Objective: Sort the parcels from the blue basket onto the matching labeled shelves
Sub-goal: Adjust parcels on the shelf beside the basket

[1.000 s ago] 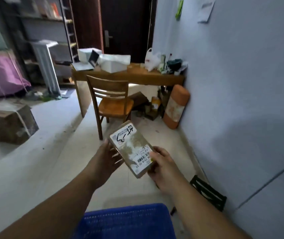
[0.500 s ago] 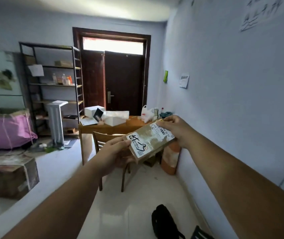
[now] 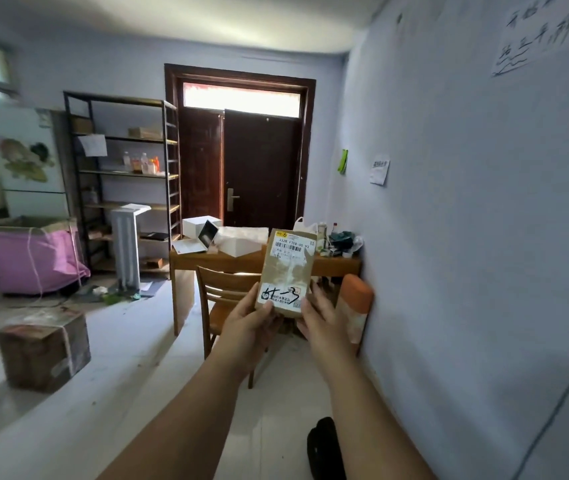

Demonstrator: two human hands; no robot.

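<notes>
Now the parcel (image 3: 286, 271) stands upright in front of the person, held at its lower end: the left hand (image 3: 248, 323) grips the left corner with its thumb on the label, and the right hand (image 3: 324, 323) curls round the right edge. It has not reached the shelves (image 3: 124, 174), which stand well apart across the room. The basket is out of view, so what remains cannot be told.

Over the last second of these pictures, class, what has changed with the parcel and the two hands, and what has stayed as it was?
The parcel was turned from a slant, then lying sideways, to standing upright with its barcode end on top. The right hand shifted from the far end to the lower right corner. The view rose, so the blue basket dropped out of sight. Unchanged: the left hand holds the lower left, both hands grip it, and it is on no shelf yet.
</notes>
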